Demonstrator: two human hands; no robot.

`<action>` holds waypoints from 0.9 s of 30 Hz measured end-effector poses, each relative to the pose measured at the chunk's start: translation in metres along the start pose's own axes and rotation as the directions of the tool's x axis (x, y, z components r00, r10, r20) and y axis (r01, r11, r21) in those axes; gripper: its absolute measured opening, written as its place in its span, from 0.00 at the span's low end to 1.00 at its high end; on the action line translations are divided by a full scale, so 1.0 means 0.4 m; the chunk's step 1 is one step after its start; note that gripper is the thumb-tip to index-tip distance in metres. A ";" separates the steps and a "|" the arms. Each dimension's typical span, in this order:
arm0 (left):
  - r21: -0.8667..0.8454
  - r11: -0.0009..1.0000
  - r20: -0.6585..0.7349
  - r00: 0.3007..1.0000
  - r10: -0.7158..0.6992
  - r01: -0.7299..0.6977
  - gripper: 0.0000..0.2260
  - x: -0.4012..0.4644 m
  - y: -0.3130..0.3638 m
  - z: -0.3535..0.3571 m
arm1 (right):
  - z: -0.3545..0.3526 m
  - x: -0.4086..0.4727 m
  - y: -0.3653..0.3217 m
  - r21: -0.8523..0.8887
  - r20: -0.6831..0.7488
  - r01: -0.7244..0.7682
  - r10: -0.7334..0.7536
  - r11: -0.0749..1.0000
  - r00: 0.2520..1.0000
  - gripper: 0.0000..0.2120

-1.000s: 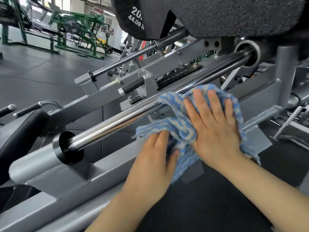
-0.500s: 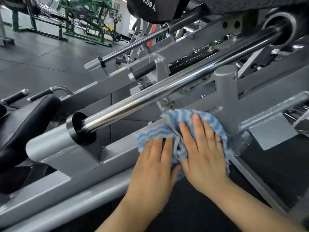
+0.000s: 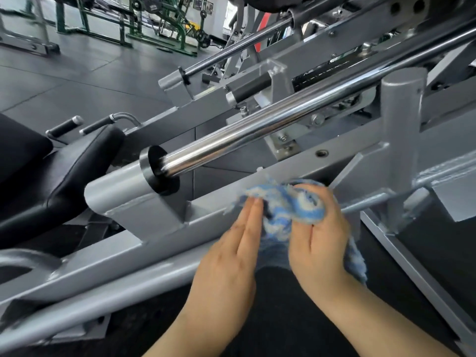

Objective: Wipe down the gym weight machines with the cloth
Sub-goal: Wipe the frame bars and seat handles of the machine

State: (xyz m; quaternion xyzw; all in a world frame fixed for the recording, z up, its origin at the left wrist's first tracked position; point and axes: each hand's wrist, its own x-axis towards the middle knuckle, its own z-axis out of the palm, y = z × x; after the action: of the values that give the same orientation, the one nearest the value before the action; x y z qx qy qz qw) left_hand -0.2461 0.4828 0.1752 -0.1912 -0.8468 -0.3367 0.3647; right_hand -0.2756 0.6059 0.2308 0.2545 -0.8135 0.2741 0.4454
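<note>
A blue and white cloth (image 3: 288,202) lies bunched on the sloping grey frame beam (image 3: 159,243) of the weight machine. My right hand (image 3: 316,238) grips the cloth, its fingers curled into the bunch. My left hand (image 3: 231,264) lies beside it, straight fingers pressing the cloth's left edge against the beam. A chrome guide rod (image 3: 257,130) runs diagonally above both hands into a grey sleeve (image 3: 123,191). Part of the cloth hangs down behind my right hand.
A grey upright post (image 3: 401,119) stands just right of the hands. A black padded seat (image 3: 64,173) and two black handles (image 3: 67,126) sit at the left. Green machines (image 3: 154,19) stand far back on the dark rubber floor (image 3: 77,73).
Both hands and the cloth came down off the chrome rod onto the lower grey beam and slid left along it. The cloth went from spread flat to bunched in my right hand.
</note>
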 end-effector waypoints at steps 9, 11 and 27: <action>0.030 1.000 0.079 0.997 0.004 -0.006 0.13 -0.071 -0.057 0.042 | 0.003 -0.088 0.049 -0.561 0.414 0.392 -0.164 0.729 0.896 0.28; 0.091 0.995 0.074 0.997 0.026 -0.033 0.14 -0.089 -0.076 0.057 | 0.006 -0.113 0.047 -0.576 0.447 0.438 -0.183 0.690 0.876 0.28; 0.499 0.849 0.019 0.977 -0.214 0.176 0.19 -0.354 -0.327 -0.032 | 0.293 -0.231 -0.140 -0.387 0.727 0.721 -0.290 0.575 0.622 0.25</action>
State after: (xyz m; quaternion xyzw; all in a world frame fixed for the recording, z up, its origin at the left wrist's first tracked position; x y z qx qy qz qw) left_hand -0.2210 0.3711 0.0196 -0.0171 -0.9325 -0.1370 0.3338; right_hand -0.2638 0.5025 0.1100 0.3898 -0.8321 -0.2684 0.2890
